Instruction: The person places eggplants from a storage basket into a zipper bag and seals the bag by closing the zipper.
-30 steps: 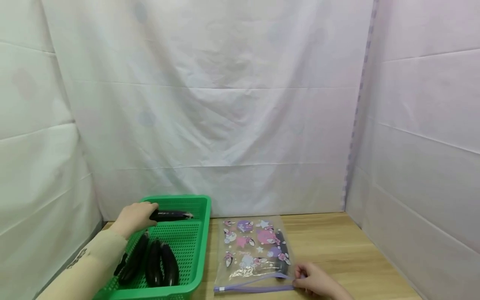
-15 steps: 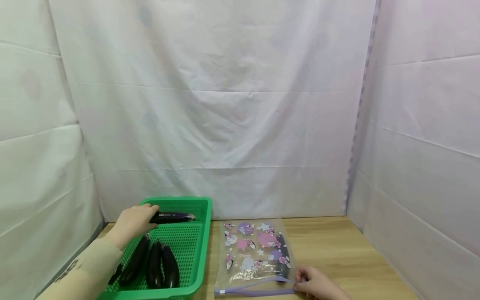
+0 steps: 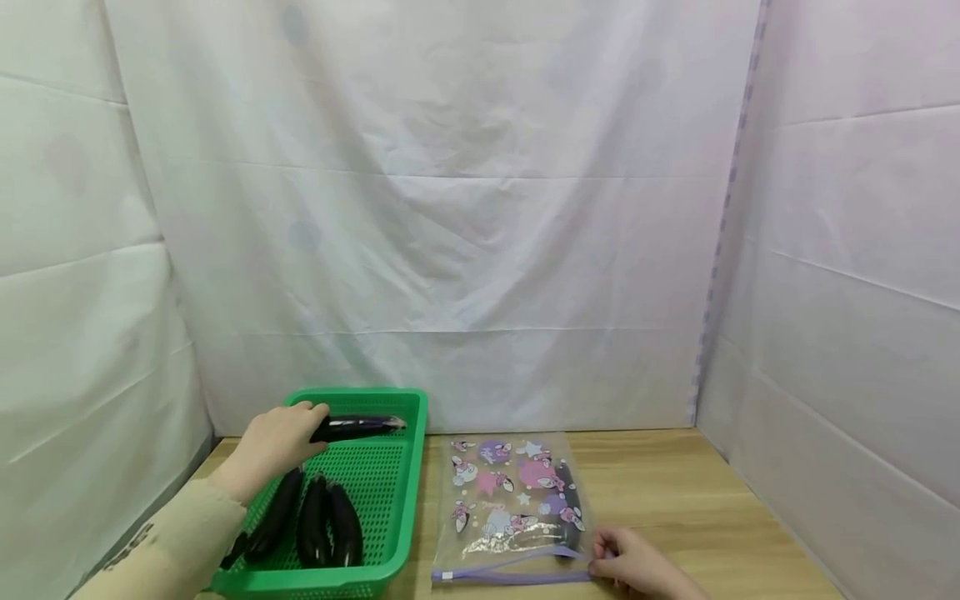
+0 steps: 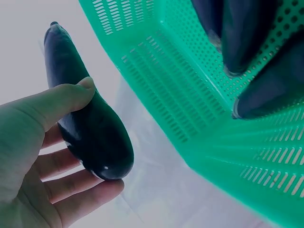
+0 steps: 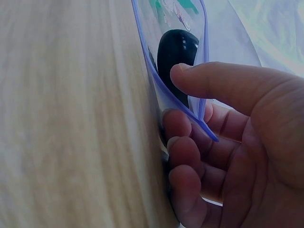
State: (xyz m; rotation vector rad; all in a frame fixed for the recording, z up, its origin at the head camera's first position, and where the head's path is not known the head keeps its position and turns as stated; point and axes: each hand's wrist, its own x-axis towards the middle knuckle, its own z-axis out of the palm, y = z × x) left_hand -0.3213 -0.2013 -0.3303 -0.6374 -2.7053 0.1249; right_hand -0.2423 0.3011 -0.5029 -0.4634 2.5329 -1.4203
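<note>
My left hand (image 3: 273,446) holds a dark purple eggplant (image 3: 363,427) over the far part of the green basket (image 3: 408,508). In the left wrist view, the thumb lies across this eggplant (image 4: 95,128) and the fingers curl beneath it. Several more eggplants (image 3: 313,525) lie in the basket's near left part. At the right, my right hand (image 3: 633,562) grips the corner of a clear printed zip bag (image 3: 487,500) by its purple zip edge. One eggplant (image 5: 173,50) is inside the bag along its right side, seen through the parted mouth in the right wrist view.
The wooden table (image 3: 660,483) extends right of the bag. White cloth (image 3: 465,250) hangs behind and on both sides. The basket's right rim stands between the held eggplant and the bag. A white slider (image 3: 447,576) sits at the zip's left end.
My left hand has shifted a little to the right with the eggplant, whose tip is now nearer the basket's right rim. My right hand keeps its grip on the bag corner.
</note>
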